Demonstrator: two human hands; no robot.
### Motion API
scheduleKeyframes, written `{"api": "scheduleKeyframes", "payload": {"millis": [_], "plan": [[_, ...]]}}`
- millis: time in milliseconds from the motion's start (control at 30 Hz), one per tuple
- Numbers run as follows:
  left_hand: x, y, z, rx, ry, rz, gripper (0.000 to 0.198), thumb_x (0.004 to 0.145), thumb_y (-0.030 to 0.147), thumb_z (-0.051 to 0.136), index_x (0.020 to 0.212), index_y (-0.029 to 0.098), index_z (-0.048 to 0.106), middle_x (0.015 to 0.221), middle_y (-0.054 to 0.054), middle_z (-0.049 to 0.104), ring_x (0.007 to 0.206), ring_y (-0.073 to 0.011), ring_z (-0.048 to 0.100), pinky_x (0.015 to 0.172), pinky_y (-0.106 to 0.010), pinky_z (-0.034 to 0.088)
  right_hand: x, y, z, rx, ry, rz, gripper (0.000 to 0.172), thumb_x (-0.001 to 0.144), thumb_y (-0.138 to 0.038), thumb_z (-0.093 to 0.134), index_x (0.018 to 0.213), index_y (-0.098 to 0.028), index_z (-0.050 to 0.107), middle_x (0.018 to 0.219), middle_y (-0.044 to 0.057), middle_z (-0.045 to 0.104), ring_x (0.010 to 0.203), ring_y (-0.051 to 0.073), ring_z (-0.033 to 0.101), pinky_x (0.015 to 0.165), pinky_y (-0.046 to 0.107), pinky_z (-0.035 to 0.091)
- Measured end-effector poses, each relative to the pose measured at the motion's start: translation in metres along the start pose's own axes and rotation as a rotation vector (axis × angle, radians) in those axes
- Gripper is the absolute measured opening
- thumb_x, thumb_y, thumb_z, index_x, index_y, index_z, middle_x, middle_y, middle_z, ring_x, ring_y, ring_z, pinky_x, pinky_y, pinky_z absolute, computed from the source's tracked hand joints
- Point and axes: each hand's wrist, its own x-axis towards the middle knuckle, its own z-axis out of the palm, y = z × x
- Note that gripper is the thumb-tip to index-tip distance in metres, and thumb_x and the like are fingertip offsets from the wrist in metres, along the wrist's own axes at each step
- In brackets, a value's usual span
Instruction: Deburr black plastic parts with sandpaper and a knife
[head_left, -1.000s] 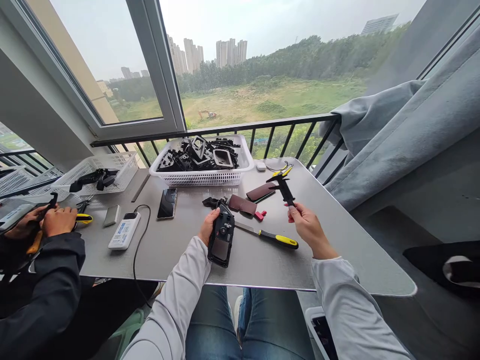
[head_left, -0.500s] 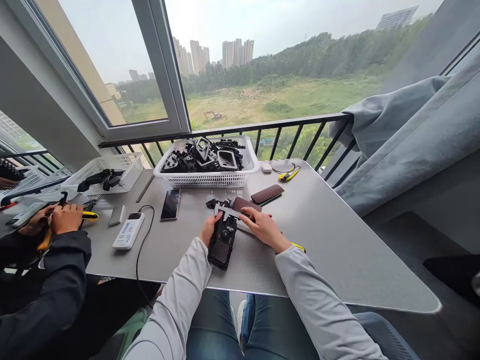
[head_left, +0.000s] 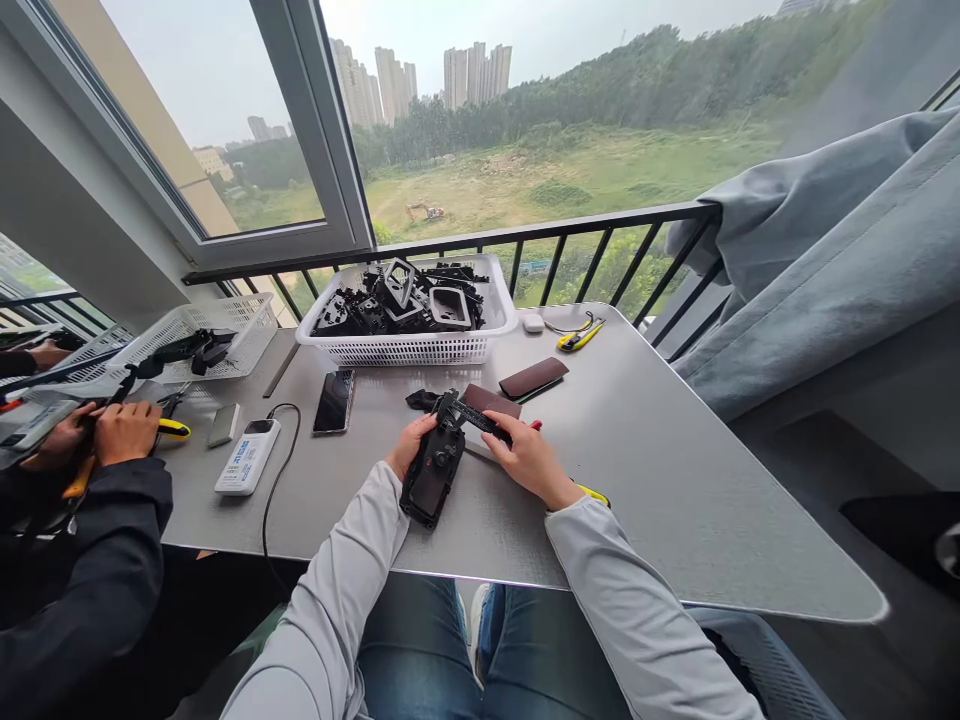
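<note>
My left hand (head_left: 409, 447) is closed on the side of a black plastic housing (head_left: 430, 487), which is tilted just above the front of the table. In my right hand (head_left: 529, 460) is a caliper (head_left: 477, 416), its jaws at the housing's upper end. Whether the jaws touch the plastic I cannot tell. Behind the housing lie a small black part (head_left: 422, 400) and a brown case piece (head_left: 490, 399). A red tip shows beside my right fingers, and a yellow-handled tool (head_left: 595, 494) is partly hidden under my right wrist.
A white basket (head_left: 412, 352) of black parts stands by the railing. Another brown case (head_left: 534, 377), a yellow cutter (head_left: 580, 336), a phone (head_left: 334, 402) and a white power bank (head_left: 248, 458) with a cable lie around. At left, a co-worker's hands (head_left: 127, 432) handle tools.
The caliper has turned in my right hand, from a bright silver face to a dark one. The housing has tilted slightly. The whole view has shifted a little.
</note>
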Motion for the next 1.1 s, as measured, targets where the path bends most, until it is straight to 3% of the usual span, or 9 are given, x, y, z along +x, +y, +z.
{"api": "scheduleKeyframes", "payload": {"millis": [133, 300, 567, 767, 967, 1100], "plan": [[-0.001, -0.002, -0.001, -0.013, -0.012, 0.011, 0.018, 0.084, 0.024, 0.061, 0.086, 0.010, 0.070, 0.062, -0.004, 0.068, 0.037, -0.0085, 0.050, 0.036, -0.020, 0.035, -0.002, -0.003, 0.000, 0.056, 0.004, -0.046, 0.037, 0.085, -0.033, 0.057, 0.120, -0.022, 0.064, 0.119, 0.009, 0.070, 0.107, 0.026, 0.066, 0.094, 0.043, 0.052], [-0.010, -0.002, 0.001, -0.087, -0.033, -0.034, 0.023, 0.086, 0.028, 0.061, 0.098, 0.011, 0.070, 0.067, -0.005, 0.069, 0.043, -0.0111, 0.057, 0.042, -0.022, 0.043, -0.005, -0.008, 0.001, 0.049, 0.006, -0.053, 0.037, 0.087, -0.035, 0.058, 0.122, -0.024, 0.065, 0.119, 0.006, 0.070, 0.105, 0.026, 0.068, 0.094, 0.041, 0.052], [-0.015, 0.000, 0.004, -0.131, -0.015, -0.066, 0.019, 0.087, 0.025, 0.059, 0.093, 0.011, 0.070, 0.070, -0.006, 0.071, 0.051, -0.0142, 0.063, 0.046, -0.023, 0.046, -0.007, -0.010, -0.002, 0.014, 0.002, -0.053, 0.038, 0.087, -0.037, 0.058, 0.122, -0.024, 0.065, 0.110, 0.007, 0.074, 0.092, 0.026, 0.071, 0.086, 0.039, 0.055], [-0.017, 0.001, 0.005, -0.129, -0.006, -0.047, 0.020, 0.087, 0.024, 0.060, 0.099, 0.012, 0.069, 0.078, -0.007, 0.073, 0.060, -0.0170, 0.067, 0.051, -0.024, 0.049, -0.008, -0.013, 0.001, -0.033, 0.011, -0.046, 0.040, 0.088, -0.038, 0.056, 0.124, -0.023, 0.064, 0.110, 0.008, 0.073, 0.092, 0.026, 0.070, 0.088, 0.040, 0.053], [-0.019, 0.005, 0.005, -0.109, 0.019, -0.066, 0.021, 0.088, 0.027, 0.056, 0.085, 0.010, 0.068, 0.069, -0.007, 0.070, 0.048, -0.0134, 0.062, 0.046, -0.022, 0.048, -0.007, -0.017, -0.004, -0.073, 0.163, 0.007, 0.042, 0.089, -0.039, 0.051, 0.123, -0.019, 0.063, 0.117, 0.010, 0.070, 0.086, 0.024, 0.069, 0.083, 0.037, 0.053], [-0.018, 0.005, 0.006, -0.145, 0.065, 0.003, 0.019, 0.085, 0.030, 0.061, 0.080, 0.012, 0.064, 0.065, -0.005, 0.069, 0.044, -0.0124, 0.059, 0.039, -0.021, 0.042, -0.006, -0.017, -0.008, -0.079, 0.266, 0.067, 0.041, 0.088, -0.041, 0.050, 0.121, -0.019, 0.063, 0.108, 0.009, 0.073, 0.075, 0.021, 0.067, 0.076, 0.034, 0.054]]}}
